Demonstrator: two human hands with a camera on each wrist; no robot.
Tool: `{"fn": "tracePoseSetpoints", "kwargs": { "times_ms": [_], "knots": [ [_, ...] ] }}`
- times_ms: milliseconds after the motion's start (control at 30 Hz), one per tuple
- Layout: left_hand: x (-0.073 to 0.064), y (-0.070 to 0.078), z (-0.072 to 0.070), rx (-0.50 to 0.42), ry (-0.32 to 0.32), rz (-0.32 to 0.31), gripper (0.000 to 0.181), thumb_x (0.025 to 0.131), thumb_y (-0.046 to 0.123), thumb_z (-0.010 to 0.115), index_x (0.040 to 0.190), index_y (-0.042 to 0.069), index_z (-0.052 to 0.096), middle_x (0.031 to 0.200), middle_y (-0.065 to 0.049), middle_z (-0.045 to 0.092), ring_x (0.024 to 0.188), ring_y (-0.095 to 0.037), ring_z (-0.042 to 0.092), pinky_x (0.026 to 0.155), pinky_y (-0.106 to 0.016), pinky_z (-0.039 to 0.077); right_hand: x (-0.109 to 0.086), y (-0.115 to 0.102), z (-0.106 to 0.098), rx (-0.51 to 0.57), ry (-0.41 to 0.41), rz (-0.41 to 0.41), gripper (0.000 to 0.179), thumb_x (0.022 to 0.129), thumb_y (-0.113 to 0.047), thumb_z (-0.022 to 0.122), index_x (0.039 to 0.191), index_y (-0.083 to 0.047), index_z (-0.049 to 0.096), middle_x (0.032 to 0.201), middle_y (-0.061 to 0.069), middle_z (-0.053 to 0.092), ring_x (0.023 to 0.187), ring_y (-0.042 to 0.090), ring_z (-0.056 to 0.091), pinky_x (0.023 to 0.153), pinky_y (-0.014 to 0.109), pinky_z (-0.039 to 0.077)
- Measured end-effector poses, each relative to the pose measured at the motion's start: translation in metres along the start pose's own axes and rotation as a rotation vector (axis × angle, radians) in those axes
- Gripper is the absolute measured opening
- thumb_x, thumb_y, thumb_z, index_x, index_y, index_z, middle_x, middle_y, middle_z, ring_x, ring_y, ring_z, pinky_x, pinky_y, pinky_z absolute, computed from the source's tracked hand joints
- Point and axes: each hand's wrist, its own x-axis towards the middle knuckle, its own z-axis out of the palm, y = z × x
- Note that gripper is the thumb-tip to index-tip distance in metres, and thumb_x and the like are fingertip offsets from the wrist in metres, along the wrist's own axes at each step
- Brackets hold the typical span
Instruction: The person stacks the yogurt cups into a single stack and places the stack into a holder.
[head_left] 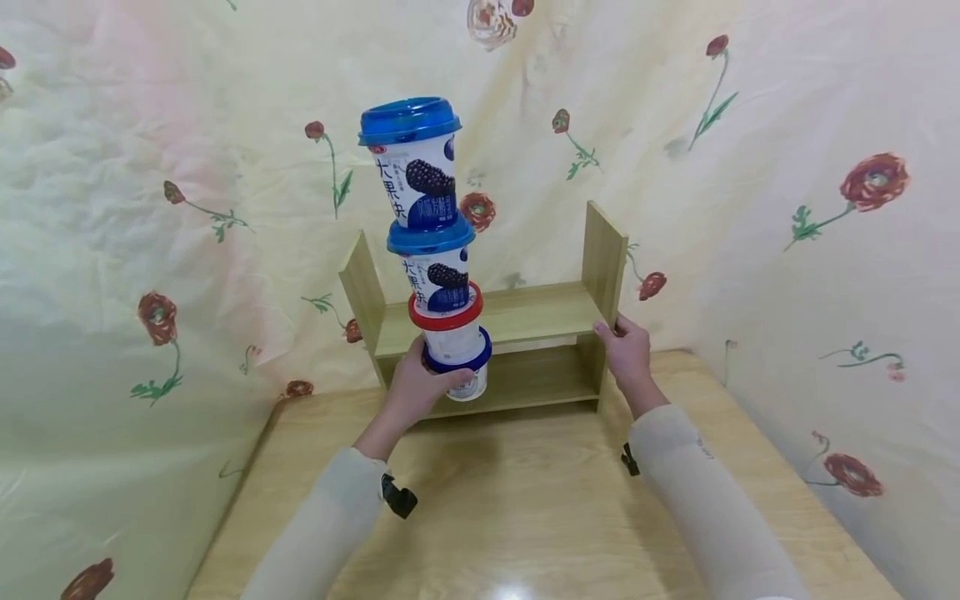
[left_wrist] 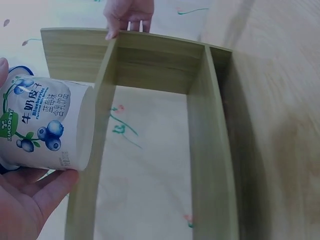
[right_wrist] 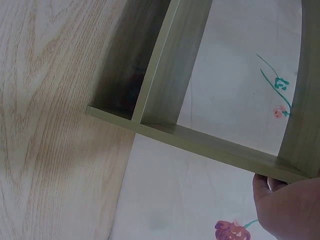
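My left hand (head_left: 415,390) grips the lowest of several stacked yogurt cups, a white one with a dark blue rim and blueberry pictures (left_wrist: 42,117). On it stands a white cup with a red rim (head_left: 453,340). Two cups with blue lids and blackberry pictures top the stack, a lower one (head_left: 442,279) and the highest (head_left: 416,179), which leans slightly left. The stack overlaps the front of a small wooden shelf (head_left: 543,312) in the head view. With thumb and fingers, my right hand (head_left: 630,358) holds the shelf's right side panel (head_left: 606,258).
Under the shelf is a wood-grain table (head_left: 525,500), reaching towards me. Flowered cloth (head_left: 247,150) hangs close behind and on both sides. The shelf has a raised left side panel (head_left: 360,271) and a lower board (head_left: 532,383).
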Motion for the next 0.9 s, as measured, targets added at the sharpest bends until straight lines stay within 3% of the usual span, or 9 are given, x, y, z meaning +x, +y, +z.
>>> {"fn": "tracePoseSetpoints", "kwargs": {
  "times_ms": [200, 400, 900],
  "knots": [
    [0.011, 0.011, 0.002, -0.026, -0.023, -0.006, 0.096, 0.072, 0.057, 0.086, 0.148, 0.024, 0.038, 0.142, 0.000, 0.052, 0.130, -0.030, 0.052, 0.108, -0.059, 0.041, -0.004, 0.003, -0.001, 0.016, -0.004, 0.015, 0.050, 0.100, -0.014, 0.064, 0.145, 0.000, 0.049, 0.143, 0.023, 0.052, 0.127, 0.030, 0.053, 0.111, 0.043, 0.042],
    [0.024, 0.021, 0.003, -0.020, -0.024, 0.007, 0.092, 0.076, 0.052, 0.085, 0.149, 0.019, 0.038, 0.143, -0.005, 0.052, 0.130, -0.032, 0.052, 0.108, -0.057, 0.042, -0.003, 0.002, -0.002, 0.022, -0.005, 0.003, 0.049, 0.100, -0.014, 0.064, 0.145, 0.001, 0.049, 0.143, 0.023, 0.053, 0.125, 0.031, 0.055, 0.109, 0.043, 0.044],
    [0.047, 0.028, 0.005, 0.005, -0.030, 0.007, 0.088, 0.078, 0.045, 0.087, 0.148, 0.019, 0.040, 0.143, -0.005, 0.053, 0.129, -0.031, 0.052, 0.109, -0.055, 0.042, -0.002, 0.004, -0.002, 0.029, 0.007, -0.010, 0.050, 0.099, -0.013, 0.065, 0.145, 0.000, 0.050, 0.142, 0.024, 0.054, 0.125, 0.031, 0.055, 0.108, 0.043, 0.045]
  ]
}}
